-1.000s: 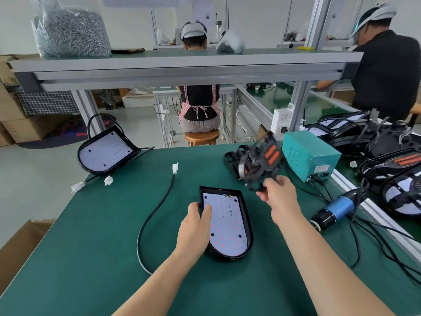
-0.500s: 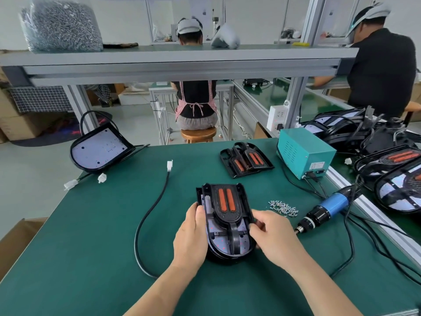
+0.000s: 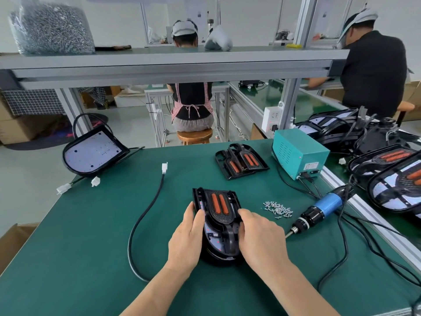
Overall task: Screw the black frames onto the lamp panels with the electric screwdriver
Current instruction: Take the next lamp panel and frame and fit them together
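A black frame [image 3: 219,207] with two orange strips lies on the lamp panel [image 3: 214,241] at the middle of the green table. My left hand [image 3: 188,238] presses on the frame's left edge with fairly straight fingers. On the right edge my right hand [image 3: 259,236] presses down, its fingers bent over the frame's rim. The electric screwdriver [image 3: 319,212], blue and black, lies on the table to the right, tip pointing toward my right hand. A small pile of screws [image 3: 278,207] sits between frame and screwdriver.
Spare black frames [image 3: 241,160] lie further back. A teal power box [image 3: 299,153] stands at the right, with cables trailing. Another lamp panel [image 3: 91,151] leans at the far left edge. Finished lamps [image 3: 394,181] pile at the right. A black cable [image 3: 145,215] loops left of the panel.
One second ago my right hand held the frame in the air above the panel. It has since laid the frame on the panel, and both hands now press its edges.
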